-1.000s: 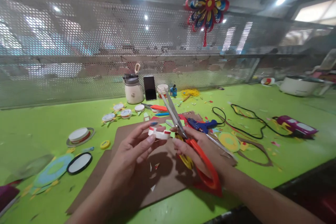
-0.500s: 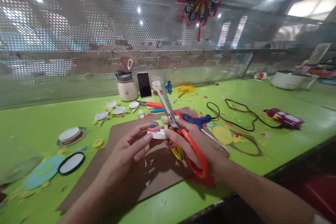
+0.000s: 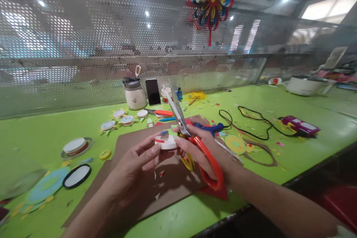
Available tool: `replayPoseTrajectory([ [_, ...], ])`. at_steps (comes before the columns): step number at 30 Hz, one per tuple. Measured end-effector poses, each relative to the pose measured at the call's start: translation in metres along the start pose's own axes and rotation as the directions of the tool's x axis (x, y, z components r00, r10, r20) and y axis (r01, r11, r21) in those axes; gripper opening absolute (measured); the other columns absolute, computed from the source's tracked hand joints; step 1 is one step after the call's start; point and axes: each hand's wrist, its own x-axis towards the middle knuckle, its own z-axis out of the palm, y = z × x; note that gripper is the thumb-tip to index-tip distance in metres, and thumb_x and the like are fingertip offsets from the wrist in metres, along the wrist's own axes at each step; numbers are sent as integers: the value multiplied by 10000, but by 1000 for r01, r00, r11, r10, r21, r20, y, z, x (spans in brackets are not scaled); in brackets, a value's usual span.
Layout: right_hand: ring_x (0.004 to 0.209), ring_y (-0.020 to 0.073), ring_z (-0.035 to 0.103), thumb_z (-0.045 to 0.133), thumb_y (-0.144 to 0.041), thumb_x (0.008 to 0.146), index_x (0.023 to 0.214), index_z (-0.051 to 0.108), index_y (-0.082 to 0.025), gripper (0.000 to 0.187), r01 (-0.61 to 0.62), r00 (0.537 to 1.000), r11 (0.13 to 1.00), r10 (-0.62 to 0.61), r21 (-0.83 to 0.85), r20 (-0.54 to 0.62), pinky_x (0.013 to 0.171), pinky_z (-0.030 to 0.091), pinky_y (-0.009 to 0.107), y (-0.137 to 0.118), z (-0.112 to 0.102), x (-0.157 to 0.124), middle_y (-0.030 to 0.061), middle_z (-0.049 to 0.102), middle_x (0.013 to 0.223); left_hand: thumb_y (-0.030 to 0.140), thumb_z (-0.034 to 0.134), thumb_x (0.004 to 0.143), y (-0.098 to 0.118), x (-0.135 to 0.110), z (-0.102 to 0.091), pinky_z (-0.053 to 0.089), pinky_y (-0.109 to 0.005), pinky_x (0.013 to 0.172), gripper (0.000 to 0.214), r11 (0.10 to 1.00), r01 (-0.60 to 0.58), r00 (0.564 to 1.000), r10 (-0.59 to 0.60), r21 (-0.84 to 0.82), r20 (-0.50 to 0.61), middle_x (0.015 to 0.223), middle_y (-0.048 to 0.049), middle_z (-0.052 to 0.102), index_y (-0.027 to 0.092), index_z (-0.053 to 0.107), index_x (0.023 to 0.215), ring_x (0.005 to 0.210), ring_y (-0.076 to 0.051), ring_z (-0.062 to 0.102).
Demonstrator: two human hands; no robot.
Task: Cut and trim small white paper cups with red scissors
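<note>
Between the fingertips of my left hand point(image 3: 139, 161) is a small white round disc point(image 3: 170, 142) with a short red strip on its rim. The fingers of my left hand are closed on its left side. My right hand point(image 3: 205, 147) is wrapped round a pair of scissors point(image 3: 210, 171) with a red-orange handle, the blades pointing up and away. Thumb and fingertips of that hand also touch the disc's right side. A yellow loop point(image 3: 189, 163) shows below my right fingers; whether it belongs to the scissors is unclear. Brown cardboard point(image 3: 139, 202) with paper scraps lies beneath both hands.
Left lie white discs point(image 3: 127, 119), a black-rimmed disc point(image 3: 77, 175) and a blue paper ring point(image 3: 48, 185). A kettle point(image 3: 135, 95) and phone point(image 3: 153, 92) stand behind. A blue glue gun point(image 3: 209, 128) and cabled purple device point(image 3: 301, 125) are right.
The white disc has turned and tilted slightly between my fingers, showing more of its upper face. My right hand keeps the scissors in nearly the same pose. The view has shifted slightly.
</note>
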Motion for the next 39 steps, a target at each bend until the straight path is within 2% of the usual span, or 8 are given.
replayPoseTrajectory([
  [6,719,142,582,689,-449,844,1092,646,-194,358,24,1000,999,-23,-24,19,694,496,279,7,1,4,4,617,802,73,757,733,6,3,-7,620,-298,690,398,991,-125,984,120,-36,-129,1060,-137,769,173,714,1116,955,-270,732],
  [9,693,139,583,688,-490,844,1119,621,-205,402,-111,993,990,108,85,42,637,483,256,14,1,-3,9,610,794,63,727,741,14,3,-14,626,-321,755,418,978,-197,965,180,-71,-191,997,-144,779,139,696,1151,944,-268,739],
  [13,691,148,589,601,-542,897,1188,588,-232,425,-182,959,961,127,207,251,637,479,271,28,-6,-21,22,606,799,69,737,713,23,3,-24,621,-284,779,400,942,-314,941,291,-123,-173,954,-135,784,104,713,1110,881,-253,753],
  [20,678,158,543,476,-614,926,1280,562,-194,555,54,881,994,-4,-92,473,589,436,280,40,-26,-27,66,603,858,104,675,797,28,6,-34,626,-280,775,111,914,-377,916,345,-148,-206,878,-128,792,102,766,860,830,-223,756],
  [28,569,120,461,534,-480,940,1146,672,-207,369,196,938,923,-78,-331,339,519,400,226,27,-24,-19,-4,562,680,83,680,812,30,9,-29,622,-285,827,82,911,-401,899,371,-98,-233,927,-133,788,93,760,823,857,-231,757],
  [31,533,121,470,526,-504,939,1157,673,-213,391,128,940,924,3,-361,341,512,403,243,26,-22,-19,-5,570,656,71,712,784,29,6,-25,629,-260,787,80,916,-396,902,376,-60,-213,927,-121,788,103,751,846,853,-236,759],
  [35,599,145,544,472,-628,924,1190,642,-213,521,-50,933,953,151,-298,327,521,409,249,33,-21,-21,45,633,753,7,683,771,28,4,-23,628,-239,764,391,911,-410,894,389,-55,-223,988,-112,785,142,706,1137,867,-225,760],
  [39,640,167,567,485,-655,906,1209,633,-215,554,-74,931,959,164,-273,326,559,432,277,42,-21,-23,66,655,785,30,650,808,29,5,-23,619,-284,831,445,909,-408,893,377,-90,-244,985,-124,782,127,656,1242,908,-238,753],
])
